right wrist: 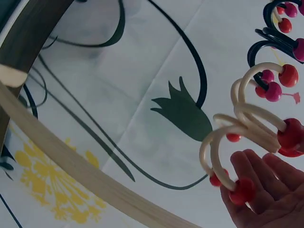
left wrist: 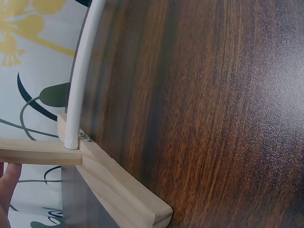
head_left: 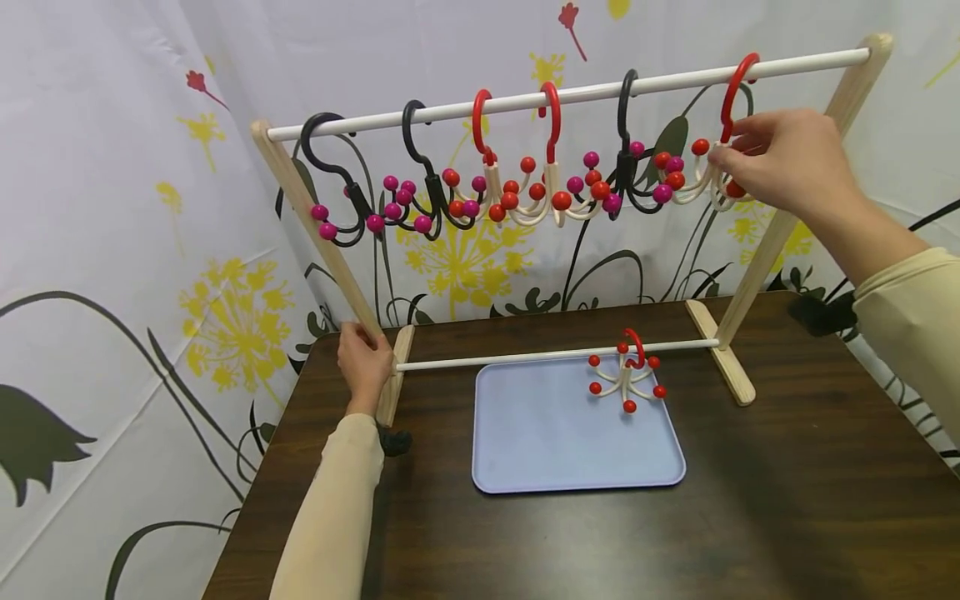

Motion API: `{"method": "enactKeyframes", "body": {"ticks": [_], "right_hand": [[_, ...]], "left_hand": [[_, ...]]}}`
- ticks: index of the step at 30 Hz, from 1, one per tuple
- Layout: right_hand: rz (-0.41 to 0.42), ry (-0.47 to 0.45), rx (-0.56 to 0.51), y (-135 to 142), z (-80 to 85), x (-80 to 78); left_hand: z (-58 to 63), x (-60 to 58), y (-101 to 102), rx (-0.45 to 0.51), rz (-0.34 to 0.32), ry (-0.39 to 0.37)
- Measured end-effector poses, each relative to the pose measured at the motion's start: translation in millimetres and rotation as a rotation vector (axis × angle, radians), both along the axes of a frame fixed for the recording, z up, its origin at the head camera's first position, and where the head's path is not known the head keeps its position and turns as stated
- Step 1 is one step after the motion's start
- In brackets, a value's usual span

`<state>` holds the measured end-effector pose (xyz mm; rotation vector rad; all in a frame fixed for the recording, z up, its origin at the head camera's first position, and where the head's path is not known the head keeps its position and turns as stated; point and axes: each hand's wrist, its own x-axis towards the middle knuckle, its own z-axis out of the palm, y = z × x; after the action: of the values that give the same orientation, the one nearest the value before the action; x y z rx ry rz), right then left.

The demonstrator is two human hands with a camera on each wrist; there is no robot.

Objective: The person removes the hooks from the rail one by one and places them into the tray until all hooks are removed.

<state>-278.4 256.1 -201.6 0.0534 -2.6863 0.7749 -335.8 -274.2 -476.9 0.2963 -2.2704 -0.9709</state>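
Note:
In the head view my right hand [head_left: 795, 158] pinches the neck of a red-hooked hanger [head_left: 738, 96] with cream prongs and red ball tips. Its hook sits over the white top bar [head_left: 675, 82] of a wooden rack, near the right end. The right wrist view shows the cream prongs [right wrist: 247, 118] beside my fingers. Low on the rack's left upright [head_left: 330, 237], my left hand [head_left: 363, 367] grips the wood; its thumb [left wrist: 8, 183] lies against the upright in the left wrist view.
Black hangers [head_left: 431, 179] with magenta balls and more red-hooked hangers [head_left: 552, 133] hang along the bar. Another red-hooked hanger [head_left: 626, 379] stands prongs-down on a pale blue tray [head_left: 555, 442]. A lower white rod [head_left: 450, 362] joins the rack's feet on the dark table [head_left: 810, 500]. Behind hangs a floral curtain [head_left: 112, 208].

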Motion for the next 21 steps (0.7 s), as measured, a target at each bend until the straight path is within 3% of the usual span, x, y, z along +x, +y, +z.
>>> {"method": "enactKeyframes", "body": {"ticks": [9, 21], "right_hand": [[-0.022, -0.082, -0.070, 5, -3.4, -9.4], [-0.065, -0.041, -0.007, 12, 3.6, -6.2]], "left_hand": [[0.7, -1.0, -1, -0.006, 0.001, 0.005], [3.2, 1.1, 1, -0.005, -0.002, -0.009]]}}
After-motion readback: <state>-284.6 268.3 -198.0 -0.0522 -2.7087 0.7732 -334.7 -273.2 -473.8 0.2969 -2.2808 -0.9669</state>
